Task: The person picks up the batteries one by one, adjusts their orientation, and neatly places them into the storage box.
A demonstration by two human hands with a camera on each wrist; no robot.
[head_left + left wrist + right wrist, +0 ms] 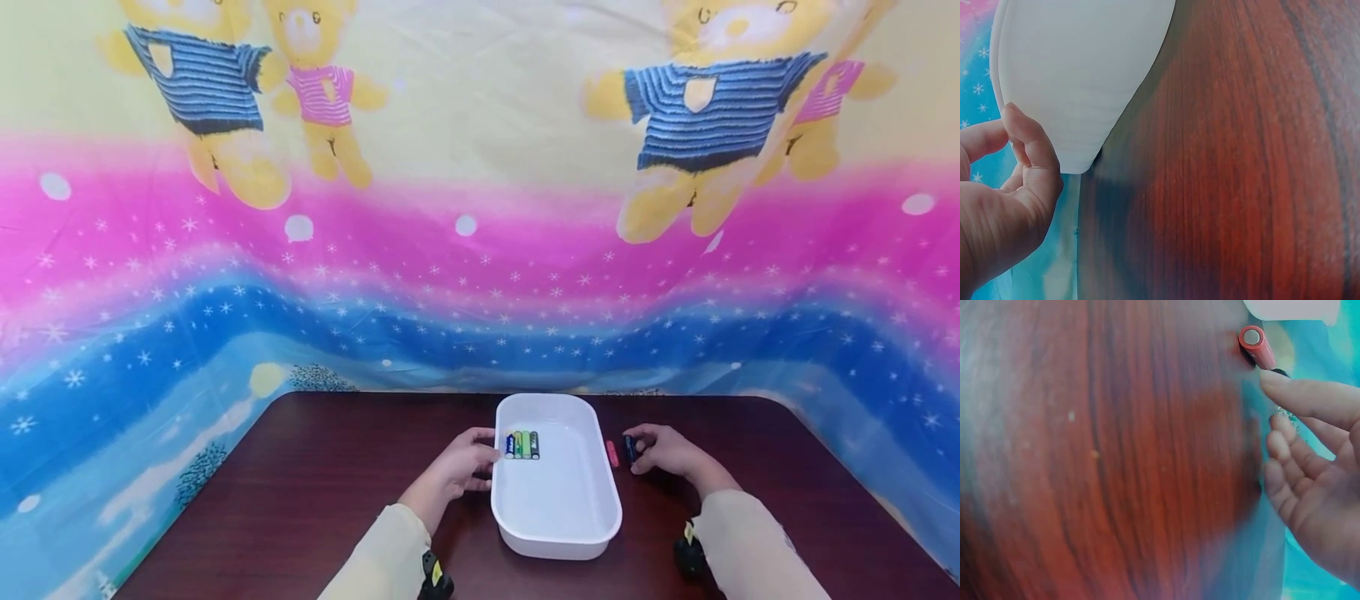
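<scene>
A white rectangular tub [558,508] stands on the dark wooden table. Several batteries [522,445] lie side by side inside it, against its left wall, in blue, green and dark wrappers. My left hand [465,463] holds the tub's left rim, its fingertips at the edge in the left wrist view. To the right of the tub, my right hand [666,452] pinches a black battery [629,450] between thumb and fingers. The right wrist view shows only a dark bit of that battery behind the thumb. A red battery [1260,347] lies on the table between the tub and the right hand.
The brown table [360,450] has rounded far corners. Behind it hangs a cloth backdrop [480,275] printed with teddy bears and snowflakes, reaching down to the table's edges. Black wrist devices [437,577] sit by both sleeves.
</scene>
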